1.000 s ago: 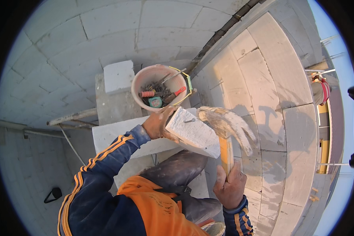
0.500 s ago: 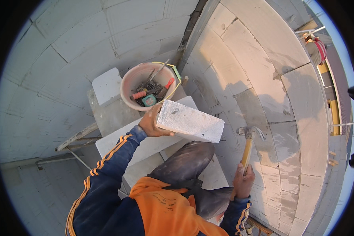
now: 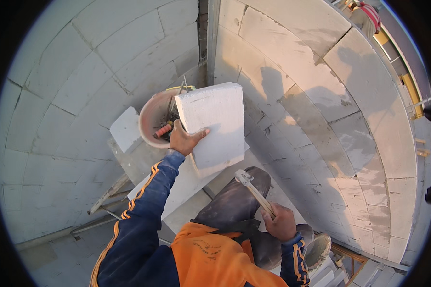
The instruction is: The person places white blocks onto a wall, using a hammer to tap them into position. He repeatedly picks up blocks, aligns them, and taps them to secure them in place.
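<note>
Block [image 3: 215, 129]: pale and thick, held up in the left hand [image 3: 186, 140], in front of the bucket [image 3: 148, 119] and above the long slab [image 3: 177, 193]; whether its lower edge touches the slab cannot be told
Left hand: grasping the block by its left edge, thumb laid across the broad face, the other fingers mostly hidden behind
Right hand [image 3: 280, 222]: clenched around the handle of the hammer [image 3: 256, 192]
Hammer: head up and to the left, over the thigh [image 3: 225, 201], apart from the block; whether it rests on the thigh is unclear
Turn of the block: the narrow face with a nail in it, toward the view half a second ago, is turned away; the broad face shows now, and no nail can be made out on it
Swing of the hammer: in from beside the sunlit wall [image 3: 321, 143] to over the thigh
What that means: with hammer and block apart, no blow seems to land at this moment; with the nailed face away, how deep the nail sits cannot be judged
Bucket: partly covered by the block, tools [image 3: 163, 130] inside, one with a pinkish-red handle; a pale piece [image 3: 125, 128] just beside it on the left
Upper right: a co-worker [image 3: 366, 16] in a striped top
</note>
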{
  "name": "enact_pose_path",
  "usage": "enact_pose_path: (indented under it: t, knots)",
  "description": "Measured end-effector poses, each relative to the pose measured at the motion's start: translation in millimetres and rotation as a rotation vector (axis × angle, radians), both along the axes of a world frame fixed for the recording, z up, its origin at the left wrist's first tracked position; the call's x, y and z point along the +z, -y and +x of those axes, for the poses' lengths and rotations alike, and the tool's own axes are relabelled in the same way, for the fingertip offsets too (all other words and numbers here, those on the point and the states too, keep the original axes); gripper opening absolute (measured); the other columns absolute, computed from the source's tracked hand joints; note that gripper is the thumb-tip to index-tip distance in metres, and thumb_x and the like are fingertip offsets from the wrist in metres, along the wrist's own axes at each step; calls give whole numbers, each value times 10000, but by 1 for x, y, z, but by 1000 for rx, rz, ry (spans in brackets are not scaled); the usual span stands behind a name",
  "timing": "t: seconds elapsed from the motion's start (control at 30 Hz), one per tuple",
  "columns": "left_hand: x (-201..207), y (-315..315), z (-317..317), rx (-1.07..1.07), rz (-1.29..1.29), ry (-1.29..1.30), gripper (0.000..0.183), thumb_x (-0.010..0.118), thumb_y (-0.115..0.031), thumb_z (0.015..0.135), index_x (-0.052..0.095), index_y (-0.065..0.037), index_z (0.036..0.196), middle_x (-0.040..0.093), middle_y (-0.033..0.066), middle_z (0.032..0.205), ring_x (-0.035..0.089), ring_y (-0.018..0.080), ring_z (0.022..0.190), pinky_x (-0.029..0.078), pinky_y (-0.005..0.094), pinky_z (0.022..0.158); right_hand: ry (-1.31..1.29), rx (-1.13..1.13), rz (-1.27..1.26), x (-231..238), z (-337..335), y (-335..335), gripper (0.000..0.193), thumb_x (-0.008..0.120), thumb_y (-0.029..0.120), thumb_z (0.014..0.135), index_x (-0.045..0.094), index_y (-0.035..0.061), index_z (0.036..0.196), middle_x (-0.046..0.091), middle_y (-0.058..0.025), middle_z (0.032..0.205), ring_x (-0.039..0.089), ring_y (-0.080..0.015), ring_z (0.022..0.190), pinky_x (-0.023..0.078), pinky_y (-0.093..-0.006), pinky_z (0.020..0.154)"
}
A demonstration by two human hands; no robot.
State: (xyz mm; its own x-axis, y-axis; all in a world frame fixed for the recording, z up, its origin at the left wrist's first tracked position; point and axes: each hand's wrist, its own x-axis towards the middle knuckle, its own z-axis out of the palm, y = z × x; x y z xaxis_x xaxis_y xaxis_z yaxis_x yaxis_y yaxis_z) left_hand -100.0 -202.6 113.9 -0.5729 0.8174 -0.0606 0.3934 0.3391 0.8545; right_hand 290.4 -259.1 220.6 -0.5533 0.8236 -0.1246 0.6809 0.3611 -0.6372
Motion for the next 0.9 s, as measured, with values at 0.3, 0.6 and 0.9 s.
enact_pose_path:
  t: [0.3,0.6,0.9]
  knots:
    - [10,7,14,-149,190,-207,957,890,-586,643,462,96,1160,666,274,1042,705,380,962,570,424,818,-351,106,30,84,-44,-24,484,628,193,965,518,-73,1354,699,-216,912,684,-396,837,535,-380,740]
    - [36,29,46,-308,261,-344,951,938,-425,596,464,53,1267,610,225,1115,633,399,1037,504,471,890,-541,-179,192,189,-75,-77,588,517,201,1035,326,-54,1529,598,-75,799,492,-87,641,443,-248,598]
    - [27,37,44,-283,287,-329,954,928,-448,611,457,51,1273,608,216,1115,626,391,1051,505,466,906,-370,-31,272,174,-50,-70,599,478,320,1068,345,-41,1527,524,14,714,437,-37,569,383,-195,510]
